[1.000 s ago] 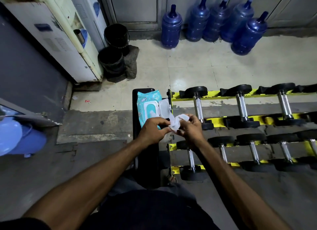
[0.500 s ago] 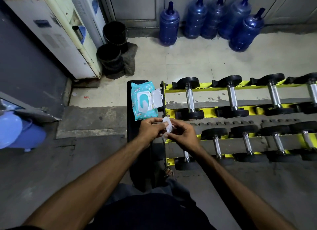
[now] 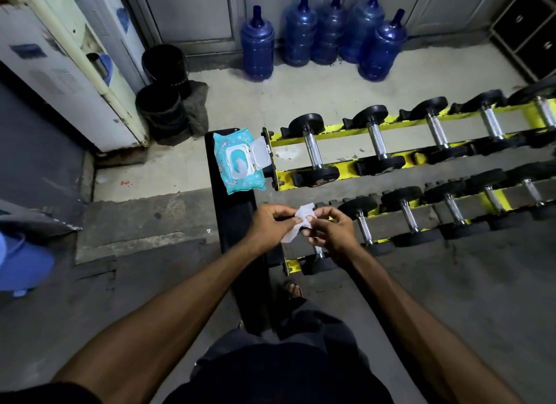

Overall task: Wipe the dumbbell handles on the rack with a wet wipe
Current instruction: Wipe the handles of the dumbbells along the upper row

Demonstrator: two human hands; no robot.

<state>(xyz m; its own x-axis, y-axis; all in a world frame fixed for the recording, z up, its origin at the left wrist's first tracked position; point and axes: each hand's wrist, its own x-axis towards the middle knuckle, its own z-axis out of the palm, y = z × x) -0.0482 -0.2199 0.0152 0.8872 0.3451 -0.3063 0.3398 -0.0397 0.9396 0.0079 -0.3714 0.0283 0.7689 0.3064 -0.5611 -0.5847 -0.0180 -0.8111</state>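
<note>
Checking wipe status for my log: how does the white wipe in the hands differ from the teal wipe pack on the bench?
The crumpled white wet wipe is pinched between left hand and right hand in the air; the teal plastic wipe pack lies flat on the black bench. The wipe is small and plain; the pack is larger, printed, its white flip lid open. Neither touches a dumbbell.
</note>
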